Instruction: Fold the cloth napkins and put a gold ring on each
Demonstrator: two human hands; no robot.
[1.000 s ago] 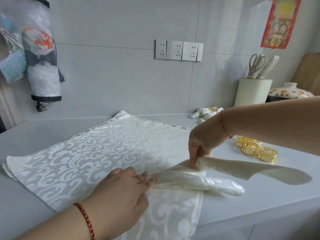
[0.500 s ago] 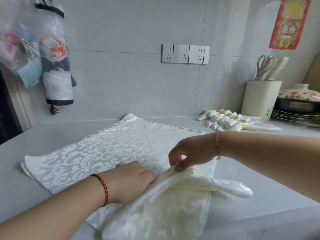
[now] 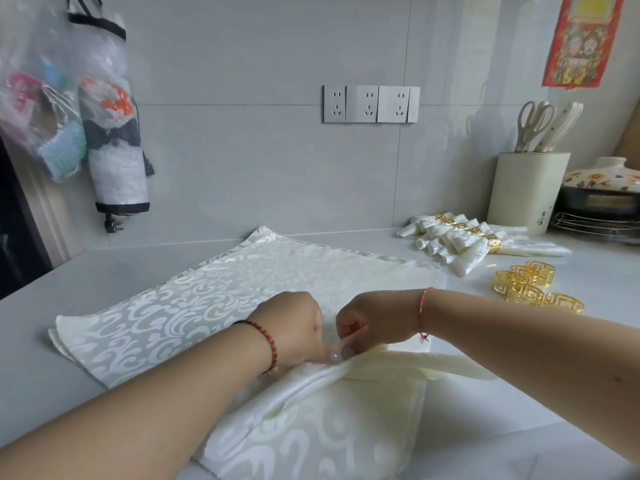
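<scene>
Head view: the left hand (image 3: 294, 327) and right hand (image 3: 374, 320), apart half a second ago, are now brought together at mid-counter, both pinching one gathered fold of the napkin (image 3: 214, 292). Loose rings (image 3: 533, 287) lie right; ringed napkins (image 3: 460, 237) are seen far right, by the holder (image 3: 526, 192).

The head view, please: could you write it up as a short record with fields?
setting: grey countertop
left hand: pinching the fold of the napkin being folded
right hand: pinching the same fold
flat napkins: spread behind the hands
finished napkins: rolled, gold-ringed, far right
loose gold rings: clustered right of the hands
</scene>
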